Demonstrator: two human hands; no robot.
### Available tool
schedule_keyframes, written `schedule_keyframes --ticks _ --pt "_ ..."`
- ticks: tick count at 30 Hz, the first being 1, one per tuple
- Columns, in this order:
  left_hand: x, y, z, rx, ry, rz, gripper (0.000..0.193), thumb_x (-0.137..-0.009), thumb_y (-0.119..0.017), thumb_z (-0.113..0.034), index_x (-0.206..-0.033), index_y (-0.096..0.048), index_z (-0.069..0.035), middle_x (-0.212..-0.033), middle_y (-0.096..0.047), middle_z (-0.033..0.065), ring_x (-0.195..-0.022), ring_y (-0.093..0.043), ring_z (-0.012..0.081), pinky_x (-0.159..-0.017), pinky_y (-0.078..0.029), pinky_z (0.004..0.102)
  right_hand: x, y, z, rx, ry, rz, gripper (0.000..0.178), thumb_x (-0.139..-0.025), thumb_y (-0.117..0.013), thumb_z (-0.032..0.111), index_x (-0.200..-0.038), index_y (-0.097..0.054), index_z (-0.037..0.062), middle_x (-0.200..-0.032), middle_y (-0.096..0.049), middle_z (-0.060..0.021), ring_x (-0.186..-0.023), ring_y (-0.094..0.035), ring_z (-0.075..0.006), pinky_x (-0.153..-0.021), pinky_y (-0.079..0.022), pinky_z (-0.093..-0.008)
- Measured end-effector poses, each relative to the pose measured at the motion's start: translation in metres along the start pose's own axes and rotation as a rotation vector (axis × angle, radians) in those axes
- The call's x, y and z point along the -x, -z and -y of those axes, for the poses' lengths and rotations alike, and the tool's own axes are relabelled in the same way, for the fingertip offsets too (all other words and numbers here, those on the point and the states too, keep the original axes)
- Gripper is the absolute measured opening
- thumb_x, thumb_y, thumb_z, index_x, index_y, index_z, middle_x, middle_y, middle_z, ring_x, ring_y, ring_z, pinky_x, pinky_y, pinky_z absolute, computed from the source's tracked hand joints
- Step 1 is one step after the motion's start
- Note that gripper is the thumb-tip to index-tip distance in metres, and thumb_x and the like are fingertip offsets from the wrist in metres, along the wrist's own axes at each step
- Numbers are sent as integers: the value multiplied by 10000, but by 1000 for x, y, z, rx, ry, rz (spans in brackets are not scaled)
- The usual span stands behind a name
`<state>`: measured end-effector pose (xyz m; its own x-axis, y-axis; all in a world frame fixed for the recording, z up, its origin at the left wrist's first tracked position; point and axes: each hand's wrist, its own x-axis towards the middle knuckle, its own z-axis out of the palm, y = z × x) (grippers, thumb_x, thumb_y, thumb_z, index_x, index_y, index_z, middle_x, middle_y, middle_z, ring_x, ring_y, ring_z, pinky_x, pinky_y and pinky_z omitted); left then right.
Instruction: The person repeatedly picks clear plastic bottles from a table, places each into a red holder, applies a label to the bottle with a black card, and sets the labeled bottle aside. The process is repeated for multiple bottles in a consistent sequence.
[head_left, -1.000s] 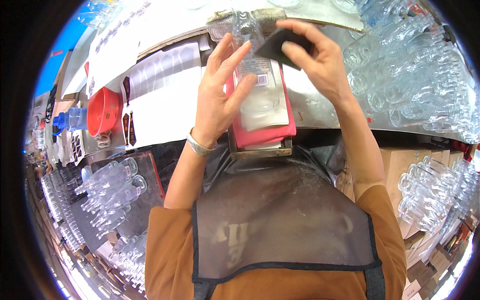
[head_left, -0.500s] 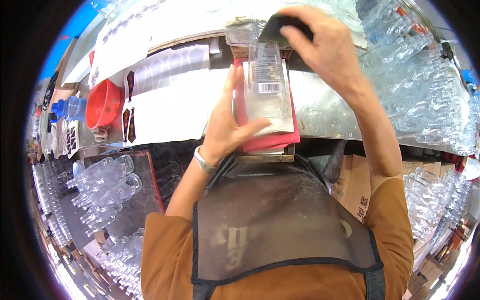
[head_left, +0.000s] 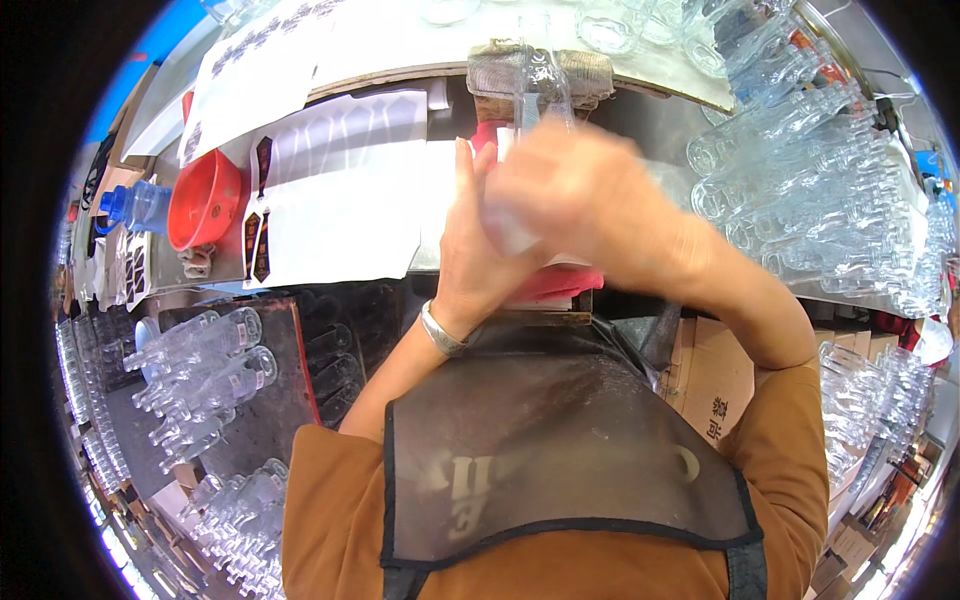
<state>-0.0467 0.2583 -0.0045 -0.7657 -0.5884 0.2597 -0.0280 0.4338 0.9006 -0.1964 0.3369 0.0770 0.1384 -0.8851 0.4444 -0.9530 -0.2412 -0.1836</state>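
A clear glass bottle (head_left: 543, 80) lies with its neck pointing away, on a stand with a cloth-wrapped rest (head_left: 588, 75) and a red cloth (head_left: 560, 284). My left hand (head_left: 476, 225) is beside the bottle's left side, fingers stretched upward and its thumb hidden. Over the bottle's body is my right hand (head_left: 590, 200), smeared by motion, with its fingers curled down. It covers the printed label and most of the lower bottle. The dark flat scraper seen in its grip earlier is hidden under it now.
Label sheets (head_left: 345, 190) lie on the left worktop beside a red bowl (head_left: 205, 205) and a blue-capped jug (head_left: 148, 205). Many glass bottles (head_left: 790, 190) crowd the right. More bottles (head_left: 205, 375) stand lower left. A cardboard box (head_left: 712, 370) sits below right.
My right hand has swept from the bottle's neck end toward me, down over its body. My left hand has moved slightly right, staying beside the bottle.
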Motion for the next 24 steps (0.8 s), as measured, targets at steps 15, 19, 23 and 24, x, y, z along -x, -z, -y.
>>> schedule_keyframes --ticks 15,19,23,24 --pt "-3 12 19 50 -40 140 1071 -729 -877 -162 -1565 -228 2 -1446 -522 193 -1266 -568 290 -1069 -437 390 33 9 -58 -245 -245 -345 208 -784 -731 36 -988 -694 49 -979 -697 -94 -942 -674 -253 -818 -529 -321" --pt "-7 18 27 94 -29 175 1071 -725 -871 -145 -1572 -229 -15 -1464 -511 187 -1290 -547 294 -1096 -411 401 58 3 -27 -557 -177 -190 281 -724 -735 -26 -991 -695 54 -1000 -694 -91 -906 -664 -256 -803 -539 -339" --pt "-6 19 27 105 -18 207 1061 -733 -858 -127 -1575 -223 -15 -1469 -505 196 -1314 -526 298 -1112 -395 407 68 -23 -77 -675 -510 -422 238 -825 -676 -56 -1047 -665 30 -1070 -694 -109 -936 -675 -194 -808 -541 -311" --pt "-6 20 27 101 -10 211 1058 -734 -857 -125 -1574 -224 -15 -1469 -504 200 -1317 -524 299 -1113 -394 407 71 -27 -70 -654 -474 -445 257 -806 -682 -66 -1044 -661 29 -1093 -692 -115 -950 -681 -206 -825 -538 -309"
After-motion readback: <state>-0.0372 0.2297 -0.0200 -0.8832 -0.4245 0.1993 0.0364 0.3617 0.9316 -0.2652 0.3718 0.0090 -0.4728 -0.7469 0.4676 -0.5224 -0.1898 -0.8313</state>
